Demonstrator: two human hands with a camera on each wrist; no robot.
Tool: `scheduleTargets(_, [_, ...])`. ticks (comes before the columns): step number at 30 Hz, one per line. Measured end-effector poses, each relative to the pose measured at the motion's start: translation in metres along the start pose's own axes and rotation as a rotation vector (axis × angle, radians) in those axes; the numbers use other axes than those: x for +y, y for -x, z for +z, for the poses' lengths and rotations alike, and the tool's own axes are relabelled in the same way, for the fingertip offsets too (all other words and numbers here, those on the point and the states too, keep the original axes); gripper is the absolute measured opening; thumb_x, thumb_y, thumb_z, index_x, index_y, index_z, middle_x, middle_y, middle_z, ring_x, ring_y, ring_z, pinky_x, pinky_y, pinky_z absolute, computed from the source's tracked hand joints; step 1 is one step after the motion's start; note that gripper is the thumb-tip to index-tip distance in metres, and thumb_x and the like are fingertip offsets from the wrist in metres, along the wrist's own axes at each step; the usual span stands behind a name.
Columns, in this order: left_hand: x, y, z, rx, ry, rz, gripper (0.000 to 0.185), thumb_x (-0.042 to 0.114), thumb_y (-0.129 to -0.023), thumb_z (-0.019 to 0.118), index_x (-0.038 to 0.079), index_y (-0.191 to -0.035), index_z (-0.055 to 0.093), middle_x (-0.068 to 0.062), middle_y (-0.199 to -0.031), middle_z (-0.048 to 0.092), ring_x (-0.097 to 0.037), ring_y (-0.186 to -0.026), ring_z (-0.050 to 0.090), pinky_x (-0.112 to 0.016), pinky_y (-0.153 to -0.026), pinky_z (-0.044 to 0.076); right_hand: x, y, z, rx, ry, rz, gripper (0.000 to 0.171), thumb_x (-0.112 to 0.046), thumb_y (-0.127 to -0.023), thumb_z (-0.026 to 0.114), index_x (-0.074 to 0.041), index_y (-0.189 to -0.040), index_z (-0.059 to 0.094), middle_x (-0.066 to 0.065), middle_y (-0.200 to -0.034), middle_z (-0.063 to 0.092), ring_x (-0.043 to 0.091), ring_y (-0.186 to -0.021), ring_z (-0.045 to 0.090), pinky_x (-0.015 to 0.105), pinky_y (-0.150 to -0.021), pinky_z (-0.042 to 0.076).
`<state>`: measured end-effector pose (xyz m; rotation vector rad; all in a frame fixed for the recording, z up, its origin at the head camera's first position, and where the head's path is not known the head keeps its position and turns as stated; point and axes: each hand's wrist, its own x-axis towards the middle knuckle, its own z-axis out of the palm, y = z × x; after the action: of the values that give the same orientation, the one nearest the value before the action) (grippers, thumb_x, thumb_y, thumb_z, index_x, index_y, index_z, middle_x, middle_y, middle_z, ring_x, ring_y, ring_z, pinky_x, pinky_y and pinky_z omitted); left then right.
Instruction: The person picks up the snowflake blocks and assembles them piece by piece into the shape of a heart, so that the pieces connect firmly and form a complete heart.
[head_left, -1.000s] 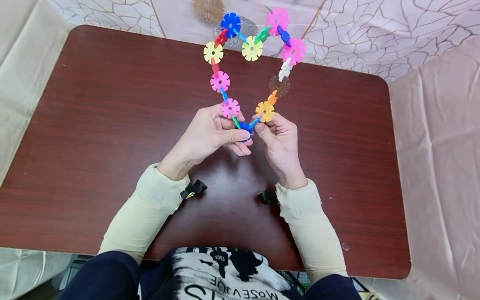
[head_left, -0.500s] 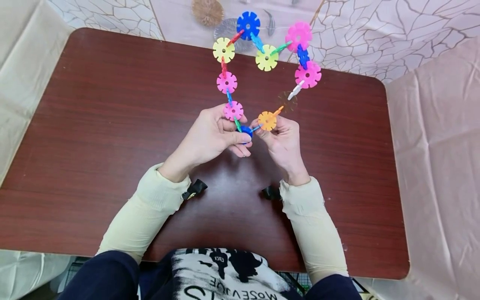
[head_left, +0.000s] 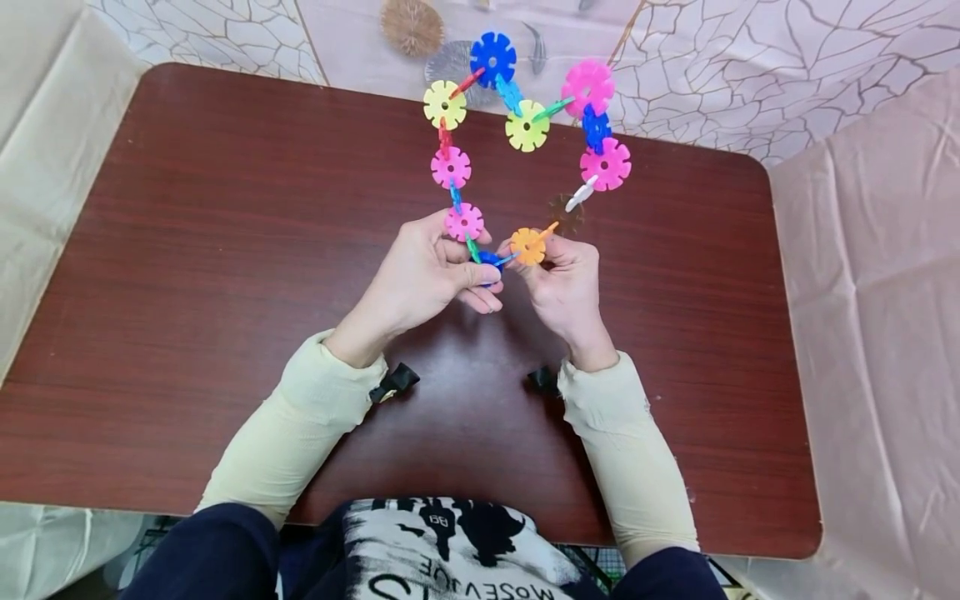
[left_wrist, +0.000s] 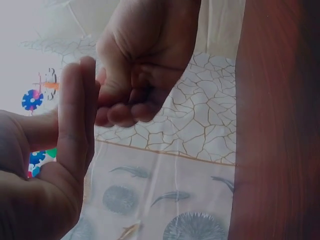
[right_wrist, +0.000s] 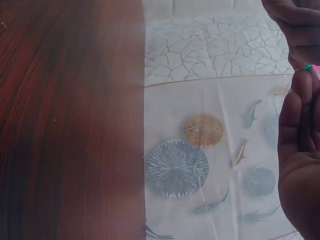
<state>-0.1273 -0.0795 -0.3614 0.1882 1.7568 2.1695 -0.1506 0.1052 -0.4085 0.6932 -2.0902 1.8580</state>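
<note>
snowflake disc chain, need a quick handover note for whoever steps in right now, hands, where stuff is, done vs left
Left hand: pinches the blue disc at the bottom of the heart-shaped snowflake disc chain.
Right hand: pinches the orange disc next to it.
Chain is held up above the brown table; no loose discs visible.
Done: heart outline assembled almost all round.
Left: probably seating the link between blue and orange discs; whether it is fully joined cannot be told.
</note>
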Motion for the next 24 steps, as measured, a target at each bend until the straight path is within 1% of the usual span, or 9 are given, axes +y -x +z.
scheduleTargets(2, [0.000,-0.001,0.002,0.014,0.005,0.003,0.036,-0.009,-0.081,0.072,-0.005,-0.109,0.050,-0.025,-0.087,0.070,-0.039,-0.067,0.070,-0.047,-0.063,0.058,0.001,0.000,0.000,0.005,0.002,-0.002,0.012,0.012,-0.077,0.073,0.012,-0.089,0.071,0.009,-0.081,0.073,0.013,-0.074,0.067,0.027,-0.069,0.056])
scheduleTargets(6, [-0.002,-0.002,0.005,0.036,0.021,0.012,0.036,-0.011,-0.081,0.070,-0.008,-0.109,0.049,-0.025,-0.085,0.069,-0.039,-0.066,0.070,-0.048,-0.062,0.058,0.006,-0.001,0.002,0.002,0.010,0.005,0.007,0.010,-0.080,0.073,0.012,-0.087,0.071,0.018,-0.080,0.071,0.012,-0.075,0.067,0.026,-0.068,0.055])
scheduleTargets(10, [-0.005,-0.003,0.006,0.052,0.029,0.021,0.036,-0.012,-0.081,0.070,-0.008,-0.109,0.049,-0.025,-0.086,0.070,-0.039,-0.065,0.070,-0.048,-0.061,0.058,0.010,0.001,0.004,-0.004,0.007,0.008,0.005,0.012,-0.080,0.071,0.010,-0.085,0.071,0.018,-0.080,0.071,0.011,-0.077,0.068,0.027,-0.071,0.056])
scheduleTargets(14, [-0.008,-0.004,0.006,0.051,0.052,0.035,0.036,-0.012,-0.081,0.069,-0.007,-0.111,0.049,-0.030,-0.089,0.068,-0.038,-0.065,0.070,-0.048,-0.062,0.058,0.009,0.000,0.001,-0.008,0.037,0.005,0.007,0.011,-0.080,0.072,0.007,-0.086,0.073,0.014,-0.080,0.071,0.011,-0.075,0.066,0.026,-0.071,0.055])
scheduleTargets(16, [-0.008,-0.004,0.004,0.032,0.068,0.043,0.040,-0.012,-0.082,0.069,-0.005,-0.116,0.049,-0.032,-0.091,0.067,-0.038,-0.068,0.070,-0.047,-0.065,0.058,0.005,-0.002,-0.002,-0.035,0.061,-0.004,0.010,0.009,-0.080,0.073,0.006,-0.090,0.073,0.014,-0.083,0.071,0.014,-0.076,0.064,0.025,-0.070,0.053])
scheduleTargets(19, [-0.005,-0.003,-0.002,-0.020,0.072,0.054,0.046,-0.010,-0.083,0.068,-0.001,-0.123,0.048,-0.032,-0.095,0.066,-0.039,-0.074,0.071,-0.045,-0.071,0.058,-0.002,-0.007,-0.007,-0.098,0.084,-0.012,0.020,0.007,-0.081,0.072,0.004,-0.100,0.074,0.014,-0.094,0.072,0.019,-0.085,0.064,0.027,-0.074,0.052])
scheduleTargets(21, [-0.002,-0.002,-0.005,-0.052,0.053,0.059,0.049,-0.008,-0.084,0.068,0.001,-0.126,0.046,-0.029,-0.097,0.068,-0.038,-0.078,0.071,-0.044,-0.076,0.057,-0.008,-0.008,-0.011,-0.142,0.064,0.008,0.029,0.009,-0.081,0.071,0.005,-0.110,0.071,0.016,-0.106,0.071,0.021,-0.095,0.064,0.028,-0.081,0.052])
scheduleTargets(22, [-0.001,-0.001,-0.007,-0.057,0.041,0.062,0.049,-0.007,-0.085,0.068,0.002,-0.127,0.045,-0.027,-0.096,0.069,-0.037,-0.079,0.071,-0.042,-0.077,0.057,-0.011,-0.008,-0.012,-0.160,0.032,0.033,0.033,0.009,-0.082,0.070,0.005,-0.115,0.068,0.016,-0.112,0.069,0.022,-0.099,0.064,0.029,-0.085,0.052])
scheduleTargets(24, [0.001,-0.001,-0.009,-0.047,0.022,0.077,0.048,-0.006,-0.085,0.068,0.002,-0.126,0.044,-0.025,-0.094,0.070,-0.037,-0.079,0.071,-0.043,-0.078,0.057,-0.017,-0.007,-0.014,-0.175,-0.040,0.094,0.039,0.008,-0.084,0.069,0.005,-0.122,0.063,0.016,-0.117,0.067,0.024,-0.100,0.063,0.030,-0.088,0.052])
